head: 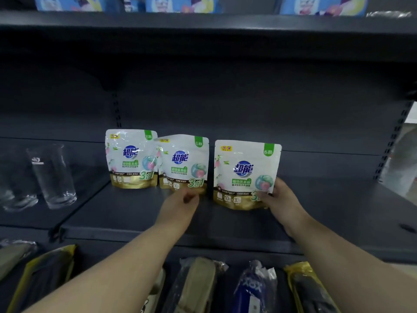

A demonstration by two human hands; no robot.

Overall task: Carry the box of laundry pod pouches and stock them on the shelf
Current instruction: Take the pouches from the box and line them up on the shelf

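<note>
Lower shelf: wrapped folded umbrellas (pixel 196 288) lie nearest, below both forearms.
Right hand: right hand (pixel 278 197) pinches the right pouch (pixel 246 175) at its lower right corner, thumb on the front, pouch upright on the shelf (pixel 135 220).
Left hand: left hand (pixel 180 199), fingers loosely curled and holding nothing, sits just in front of the middle pouch (pixel 184 163), which leans behind it.
Key relation: middle pouch lies straight ahead of the left fingers, long axis near vertical, so the left hand is nearer.
Far left: left pouch (pixel 130 159) stands upright; drinking glasses (pixel 54 177) are beside it.
Writing: "超能", "3合1", "6颗".
Box: not in view.
</note>
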